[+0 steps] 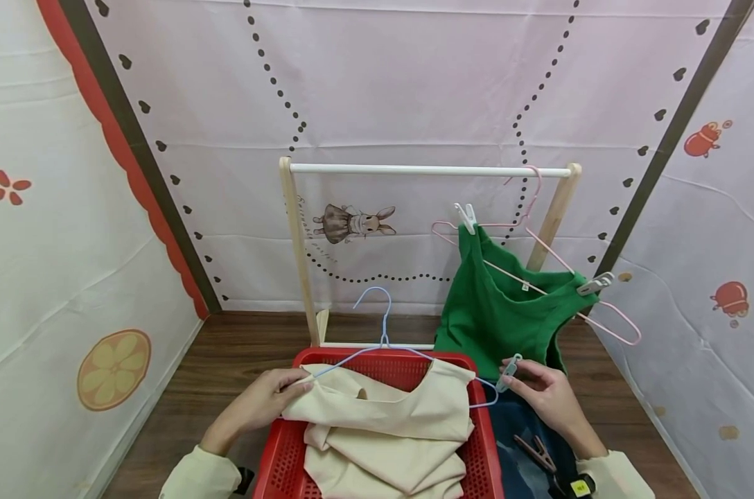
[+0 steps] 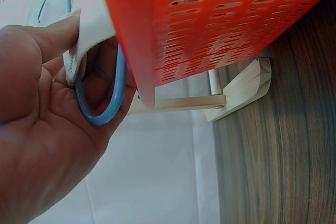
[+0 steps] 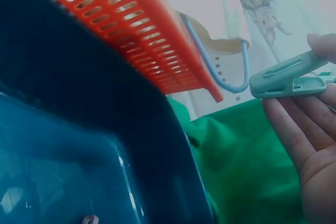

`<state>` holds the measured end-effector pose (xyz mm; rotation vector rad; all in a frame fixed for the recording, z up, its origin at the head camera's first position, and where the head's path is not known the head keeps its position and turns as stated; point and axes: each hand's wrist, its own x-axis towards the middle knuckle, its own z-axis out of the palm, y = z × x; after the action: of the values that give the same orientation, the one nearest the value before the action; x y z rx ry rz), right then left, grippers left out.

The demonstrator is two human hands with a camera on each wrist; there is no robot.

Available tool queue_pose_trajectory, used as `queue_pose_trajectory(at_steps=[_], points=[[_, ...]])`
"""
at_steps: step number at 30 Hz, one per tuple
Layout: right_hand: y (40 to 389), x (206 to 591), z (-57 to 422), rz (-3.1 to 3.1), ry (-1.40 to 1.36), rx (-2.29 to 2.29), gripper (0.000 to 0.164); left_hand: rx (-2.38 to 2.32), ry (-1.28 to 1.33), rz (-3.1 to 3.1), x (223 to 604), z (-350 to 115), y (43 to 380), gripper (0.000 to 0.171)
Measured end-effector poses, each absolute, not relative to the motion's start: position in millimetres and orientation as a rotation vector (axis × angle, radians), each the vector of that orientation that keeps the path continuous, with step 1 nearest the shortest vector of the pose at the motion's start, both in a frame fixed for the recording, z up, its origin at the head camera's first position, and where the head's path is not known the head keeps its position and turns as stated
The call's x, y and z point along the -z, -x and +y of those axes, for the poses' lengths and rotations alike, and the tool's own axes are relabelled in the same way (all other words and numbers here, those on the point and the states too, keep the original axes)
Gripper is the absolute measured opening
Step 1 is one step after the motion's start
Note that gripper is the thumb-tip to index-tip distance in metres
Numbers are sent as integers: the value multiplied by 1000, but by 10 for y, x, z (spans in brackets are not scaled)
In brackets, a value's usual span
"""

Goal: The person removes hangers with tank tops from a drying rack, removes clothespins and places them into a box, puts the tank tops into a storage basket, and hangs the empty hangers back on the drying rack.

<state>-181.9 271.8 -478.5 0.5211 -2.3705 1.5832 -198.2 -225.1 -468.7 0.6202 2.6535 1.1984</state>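
While the rack (image 1: 408, 169) stands furthest back, at 12 to 1 o'clock in the head view (dial centred on the frame), the red basket (image 1: 487, 450) sits before it at 6. Dark blue bin (image 1: 506, 443) at 5, just beside the basket. Green garment (image 1: 495, 305) at 4, hung from the rack's rod on a pink hanger (image 1: 549, 249). Cream garment (image 1: 386, 416) at 6, lying in the basket, its upper part on a blue hanger (image 1: 384, 338) with the hook up toward 12; the hanger's right end pokes out of the fabric. Left hand (image 1: 267, 398) at 7: fingers curled, pinching the cream garment's corner about the hanger's left end. Right hand (image 1: 548, 402) at 4: thumb and fingers slightly apart, pinching a mint clothespin (image 1: 509, 374), which is just beside the hanger's bare right end; whether they touch, cannot tell. Brown clothespin (image 1: 535, 454) at 5, within the bin's outline
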Motion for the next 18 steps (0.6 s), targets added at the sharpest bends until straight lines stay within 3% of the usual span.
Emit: queue_pose_trajectory(at_steps=[18], points=[[1737,4873,2815,-2466,-425,-1580,23,-1214,-645,2645,4705,-2262,1987,18]])
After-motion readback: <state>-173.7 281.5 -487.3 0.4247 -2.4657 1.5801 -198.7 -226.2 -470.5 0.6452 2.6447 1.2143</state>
